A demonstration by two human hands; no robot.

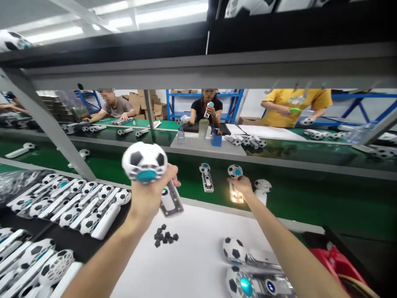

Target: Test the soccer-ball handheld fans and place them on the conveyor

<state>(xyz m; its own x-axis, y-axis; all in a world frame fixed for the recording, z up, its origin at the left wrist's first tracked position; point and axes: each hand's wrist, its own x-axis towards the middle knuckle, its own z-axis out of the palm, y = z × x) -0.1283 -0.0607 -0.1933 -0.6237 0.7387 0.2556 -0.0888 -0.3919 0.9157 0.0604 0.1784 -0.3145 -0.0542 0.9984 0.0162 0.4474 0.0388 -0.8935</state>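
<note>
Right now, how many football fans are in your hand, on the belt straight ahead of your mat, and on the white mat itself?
Held fan, in left hand: 1
Belt fans on green belt, one under right hand: 3
Mat fans on white mat: 2
Total: 6

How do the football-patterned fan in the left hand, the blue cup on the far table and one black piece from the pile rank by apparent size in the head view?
1. Football-patterned fan in the left hand; nearness enlarges it.
2. Blue cup.
3. One black piece.
</note>
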